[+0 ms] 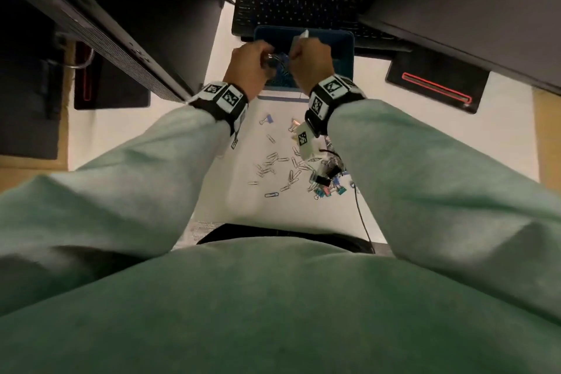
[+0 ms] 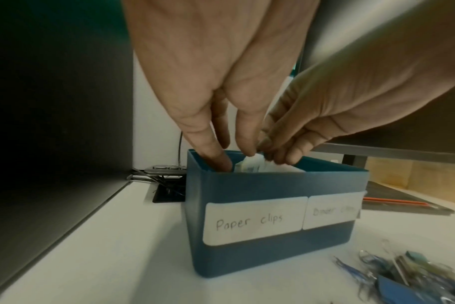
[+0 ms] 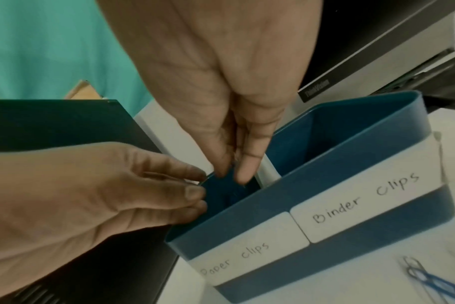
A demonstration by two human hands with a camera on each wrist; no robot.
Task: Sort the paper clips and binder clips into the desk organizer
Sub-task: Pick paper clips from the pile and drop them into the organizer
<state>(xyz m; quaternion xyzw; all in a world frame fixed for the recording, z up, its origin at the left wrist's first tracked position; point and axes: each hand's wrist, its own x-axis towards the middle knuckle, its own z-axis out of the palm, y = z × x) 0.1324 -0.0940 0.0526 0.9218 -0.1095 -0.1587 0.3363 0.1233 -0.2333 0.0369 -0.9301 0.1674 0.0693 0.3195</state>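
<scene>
Hands over paper-clip bin

Organizer point(image 1: 343, 70), blue, sits at far middle of bench point(image 1: 236, 209), split by a white divider point(image 3: 266, 170); left side labelled paper clips, right binder clips. Left hand point(image 1: 247, 65) pinches what looks like a thin wire clip at the left rim. Right hand point(image 1: 311, 61) reaches fingers into the left bin; cannot tell if it holds anything. Loose clips point(image 1: 282, 164) lie near, between the arms. Tip: release low, left of the divider, check nothing snags on the rim.
</scene>
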